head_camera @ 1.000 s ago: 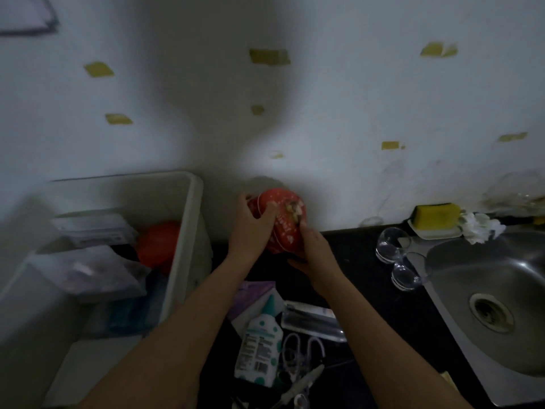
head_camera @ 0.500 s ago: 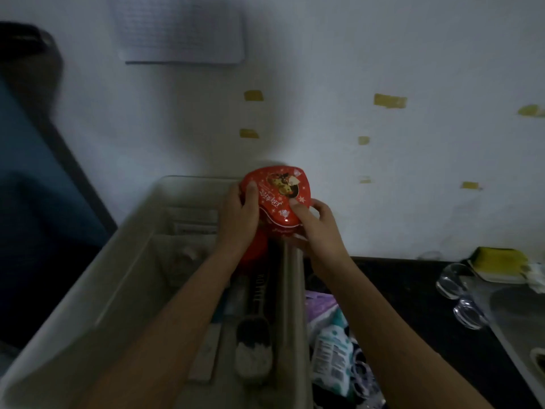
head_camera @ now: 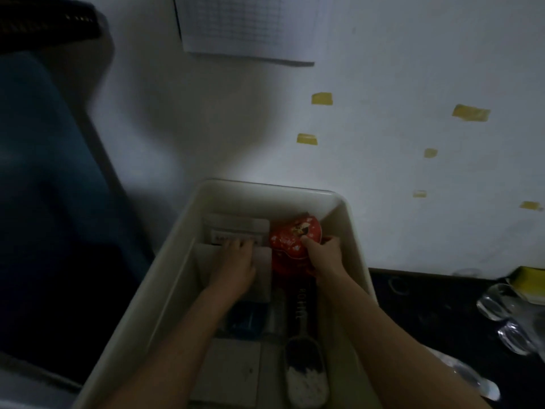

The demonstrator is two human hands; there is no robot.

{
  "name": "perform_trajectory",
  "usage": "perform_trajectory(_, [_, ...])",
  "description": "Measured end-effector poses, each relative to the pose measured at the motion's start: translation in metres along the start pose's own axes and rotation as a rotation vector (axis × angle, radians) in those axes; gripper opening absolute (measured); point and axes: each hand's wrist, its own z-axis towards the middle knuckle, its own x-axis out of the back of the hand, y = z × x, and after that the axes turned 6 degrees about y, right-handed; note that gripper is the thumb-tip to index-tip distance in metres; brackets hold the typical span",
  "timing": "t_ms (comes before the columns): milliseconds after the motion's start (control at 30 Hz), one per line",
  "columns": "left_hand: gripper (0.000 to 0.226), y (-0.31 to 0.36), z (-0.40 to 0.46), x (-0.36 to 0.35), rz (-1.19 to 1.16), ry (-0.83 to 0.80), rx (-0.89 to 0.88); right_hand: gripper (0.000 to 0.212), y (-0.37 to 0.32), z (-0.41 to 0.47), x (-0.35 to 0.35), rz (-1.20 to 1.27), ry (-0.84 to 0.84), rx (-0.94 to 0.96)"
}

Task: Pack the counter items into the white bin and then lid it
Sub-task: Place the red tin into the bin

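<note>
Two bare hands reach down into a white bin that sits against a pale wall, at the left end of a dark table. The right hand curls its fingers and thumb around a red heart-shaped tin, holding it low in the far right corner of the bin. The left hand lies flat with fingers stretched out, pressing on a pale flat box in the far left part of the bin; it grips nothing.

Nearer in the bin lie a dark teal packet, a flat grey card and a dark scoop with white powder in its bowl and a long handle running up beside the right forearm. These crowd the floor of the bin around the tin.

To the right, on the table, stand clear glass cups and, at the far edge, a yellow sponge. A clear plastic piece lies near the right forearm. Yellow tape scraps dot the wall, and a sheet of grid paper hangs above. Left of the bin is a dark blue shape, too dim to identify.

Half a second ago both hands held the tin above the bin's rim. Now the tin is down inside, the left hand has let go and moved onto the box, and the view has swung left, hiding the items on the table that showed to the right of the bin.
</note>
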Motion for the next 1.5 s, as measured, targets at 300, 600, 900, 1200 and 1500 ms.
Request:
perform_trajectory(300, [0.038,0.008,0.001,-0.009,0.044,0.02,-0.002,0.056,0.009,0.017,-0.012,-0.055,0.038,-0.071])
perform_trajectory(600, [0.044,0.01,-0.001,-0.009,0.06,0.031,-0.011,0.052,0.011,0.024,-0.012,-0.256,0.028,-0.058])
perform_trajectory(900, [0.042,0.013,-0.004,0.002,0.071,0.094,-0.014,0.045,-0.001,0.015,-0.009,-0.411,0.078,0.163])
perform_trajectory(1200, [0.056,0.03,-0.014,0.02,-0.072,0.139,-0.071,0.038,-0.022,-0.009,0.018,-0.42,-0.031,0.379])
perform_trajectory(1500, [0.047,0.125,-0.03,0.046,-0.549,0.269,-0.107,0.025,-0.044,-0.005,0.109,-0.142,0.029,0.411])
